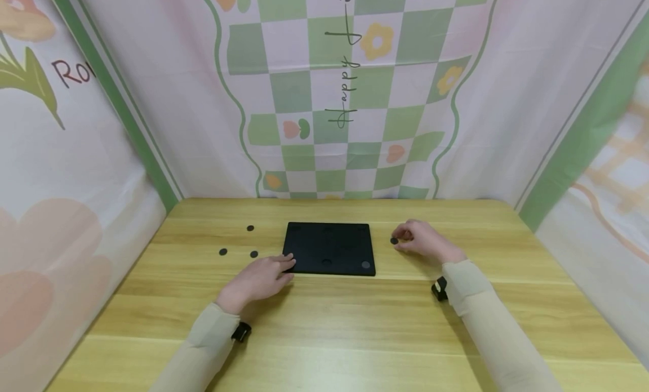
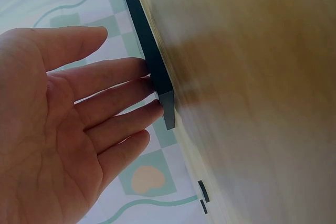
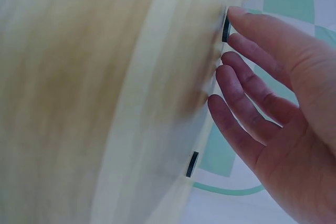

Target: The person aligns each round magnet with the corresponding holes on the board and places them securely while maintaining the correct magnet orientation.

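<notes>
A thin black rectangular board (image 1: pixel 329 245) lies on the wooden table, with faint round recesses in its top. In its near right corner sits a dark grey disc (image 1: pixel 365 264). My left hand (image 1: pixel 261 276) rests its nearly straight fingertips on the board's near left corner; in the left wrist view the fingers (image 2: pixel 118 95) touch the board's edge (image 2: pixel 149 51). To the right of the board, my right hand (image 1: pixel 423 241) pinches a small black disc (image 1: pixel 394 241) between thumb and index finger, close over the table. The right wrist view shows this disc (image 3: pixel 226 29) at the thumb tip.
Left of the board lie three loose black discs, one far disc (image 1: pixel 250 228), one outer disc (image 1: pixel 223 252) and one near disc (image 1: pixel 254 254). Another black disc (image 3: pixel 192 164) stands out beyond my right hand's fingers. A patterned curtain (image 1: pixel 350 155) hangs behind the table (image 1: pixel 334 324).
</notes>
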Motion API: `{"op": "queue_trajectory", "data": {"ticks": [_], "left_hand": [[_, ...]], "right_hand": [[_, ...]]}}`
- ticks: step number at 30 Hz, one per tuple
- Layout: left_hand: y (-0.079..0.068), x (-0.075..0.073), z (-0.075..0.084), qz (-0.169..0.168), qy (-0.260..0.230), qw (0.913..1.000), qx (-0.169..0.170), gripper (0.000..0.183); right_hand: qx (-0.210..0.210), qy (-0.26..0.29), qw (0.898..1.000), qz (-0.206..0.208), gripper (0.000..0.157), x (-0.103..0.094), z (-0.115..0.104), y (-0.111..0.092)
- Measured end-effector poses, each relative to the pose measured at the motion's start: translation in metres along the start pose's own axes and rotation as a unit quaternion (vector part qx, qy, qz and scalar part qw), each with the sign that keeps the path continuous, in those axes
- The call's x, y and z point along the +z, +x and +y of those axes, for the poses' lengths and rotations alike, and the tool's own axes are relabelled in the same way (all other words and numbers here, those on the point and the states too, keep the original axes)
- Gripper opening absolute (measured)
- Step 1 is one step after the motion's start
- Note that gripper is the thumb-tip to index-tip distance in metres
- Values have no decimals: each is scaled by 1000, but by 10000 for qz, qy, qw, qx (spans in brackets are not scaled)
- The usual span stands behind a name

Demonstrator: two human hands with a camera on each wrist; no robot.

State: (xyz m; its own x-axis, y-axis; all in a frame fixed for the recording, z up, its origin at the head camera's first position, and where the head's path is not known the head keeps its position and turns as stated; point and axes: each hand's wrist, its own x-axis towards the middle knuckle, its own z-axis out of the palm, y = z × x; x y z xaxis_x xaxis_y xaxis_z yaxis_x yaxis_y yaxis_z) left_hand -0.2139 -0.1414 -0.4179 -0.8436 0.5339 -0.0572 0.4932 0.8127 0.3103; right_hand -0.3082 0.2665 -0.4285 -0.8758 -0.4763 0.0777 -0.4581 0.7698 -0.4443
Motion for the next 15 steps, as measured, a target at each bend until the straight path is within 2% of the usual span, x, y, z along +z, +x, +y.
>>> {"op": "queue_trajectory", "data": {"ticks": [15], "left_hand": [[0,-2,2,3,34,10000,5,45]], "right_hand": [[58,103,9999,-9,29,-2,5,4]]}}
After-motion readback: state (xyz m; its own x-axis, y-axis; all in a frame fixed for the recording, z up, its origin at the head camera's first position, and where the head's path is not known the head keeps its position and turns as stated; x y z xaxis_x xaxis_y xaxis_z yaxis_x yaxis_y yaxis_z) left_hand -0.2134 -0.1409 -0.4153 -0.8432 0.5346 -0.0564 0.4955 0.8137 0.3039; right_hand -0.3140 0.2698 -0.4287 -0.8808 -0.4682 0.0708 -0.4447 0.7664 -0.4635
